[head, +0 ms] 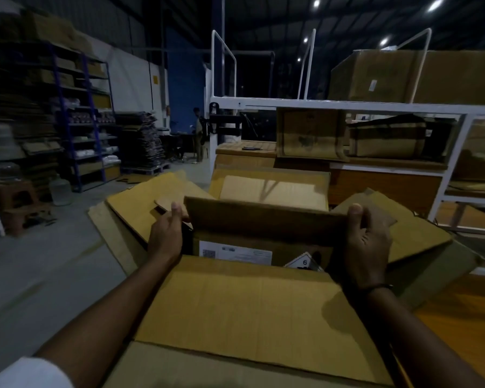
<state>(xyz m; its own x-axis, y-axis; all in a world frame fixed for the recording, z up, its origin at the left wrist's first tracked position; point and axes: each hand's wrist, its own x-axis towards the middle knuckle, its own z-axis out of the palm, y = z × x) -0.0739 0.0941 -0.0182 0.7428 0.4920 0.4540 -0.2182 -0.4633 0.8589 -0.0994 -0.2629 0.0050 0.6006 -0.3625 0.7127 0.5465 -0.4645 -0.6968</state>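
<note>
Gripped the left end of the raised far flap (266, 224) of an open brown corrugated cardboard box (244, 312) with the left hand (165, 233), thumb over the top edge, fingers curled out of sight behind. Clasped the flap's right end likewise with the right hand (367, 242), a dark band (378, 287) round that wrist. Held the flap nearly upright across the box mouth. Found the box close before the body, between both forearms, its near flap folded out toward the camera. Noted within the opening, below the held flap, a white printed label (235, 252) and a white diamond-shaped sticker marked 6 (304, 261). Noted flat brown cardboard sheets (140, 203) just left of the box. Saw behind the box a white metal rack (347, 105) bearing a large brown carton (431, 77); well off to the left, blue-framed shelving (93, 121) stacked with goods.
</note>
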